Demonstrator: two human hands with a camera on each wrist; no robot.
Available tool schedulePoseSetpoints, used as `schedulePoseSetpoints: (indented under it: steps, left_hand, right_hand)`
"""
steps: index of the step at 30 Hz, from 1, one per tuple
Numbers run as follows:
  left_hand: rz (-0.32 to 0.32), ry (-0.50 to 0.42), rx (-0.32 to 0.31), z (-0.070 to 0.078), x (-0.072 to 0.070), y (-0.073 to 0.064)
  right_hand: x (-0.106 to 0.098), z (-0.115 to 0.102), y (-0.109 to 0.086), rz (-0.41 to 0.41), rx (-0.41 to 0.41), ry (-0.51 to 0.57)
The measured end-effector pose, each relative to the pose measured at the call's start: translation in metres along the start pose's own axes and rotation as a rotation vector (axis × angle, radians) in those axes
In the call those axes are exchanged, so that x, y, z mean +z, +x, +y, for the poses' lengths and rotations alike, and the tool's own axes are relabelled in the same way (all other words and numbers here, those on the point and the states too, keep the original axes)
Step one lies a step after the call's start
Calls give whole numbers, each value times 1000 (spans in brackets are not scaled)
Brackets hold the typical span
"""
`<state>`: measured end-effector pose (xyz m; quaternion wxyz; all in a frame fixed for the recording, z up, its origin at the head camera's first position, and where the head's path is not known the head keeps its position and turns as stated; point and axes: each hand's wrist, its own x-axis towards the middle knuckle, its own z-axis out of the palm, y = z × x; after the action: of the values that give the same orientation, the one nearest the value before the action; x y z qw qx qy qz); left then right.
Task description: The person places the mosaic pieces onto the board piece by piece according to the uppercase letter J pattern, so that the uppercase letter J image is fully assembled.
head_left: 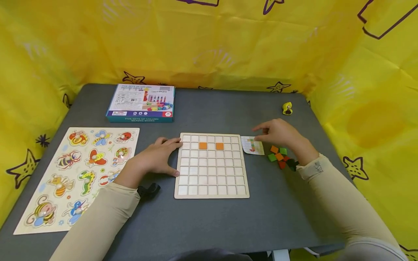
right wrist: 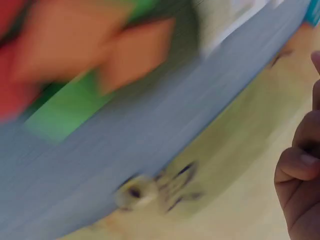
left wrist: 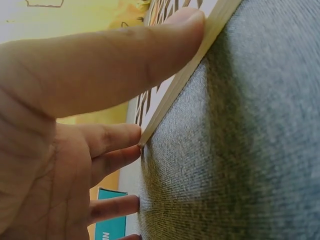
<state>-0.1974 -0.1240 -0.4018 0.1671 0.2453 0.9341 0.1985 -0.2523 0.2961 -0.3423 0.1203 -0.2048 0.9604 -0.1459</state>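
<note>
A wooden grid board (head_left: 212,197) lies flat in the middle of the table, with an orange tile (head_left: 203,145) and a second orange tile (head_left: 220,146) in its second row from the back. My left hand (head_left: 156,157) is at the board's left edge, fingers spread; in the left wrist view the thumb (left wrist: 165,42) rests on the rim. My right hand (head_left: 282,136) is over the right side, index finger extended, nothing seen between finger and thumb. Below its thumb is a small pattern card (head_left: 258,149), beside the board. Loose orange, green and red tiles (head_left: 279,156) lie nearest its wrist.
At left lies an insect puzzle board (head_left: 76,181), partly covered by my left forearm. Behind it is a boxed bead set (head_left: 140,103). A small yellow figure (head_left: 287,108) is at the back right. Yellow patterned cloth (head_left: 196,43) surrounds the grey table (head_left: 209,224).
</note>
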Motion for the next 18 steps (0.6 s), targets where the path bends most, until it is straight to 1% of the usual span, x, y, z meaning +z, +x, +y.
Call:
schedulePoseSetpoints:
  steps: [3,6,8,12,18]
  left_hand:
    - [-8,-12,-8,0,-1,0]
    - [-10,-25,-17,1,-2,1]
    - [-17,-41,-17,1,-3,1]
    - [-37,-78,-10,3,-3,1]
    - [-50,-100,-11,4,-1,2]
  right_hand:
    - [-7,32,-22,-28,87,18]
    - [-11,58,-39,-64,132,27]
    - [-12,72,-49,-81,151,28]
    - [-9,90,-60,-78,176,36]
    - [1,97,-66,-88,212,78]
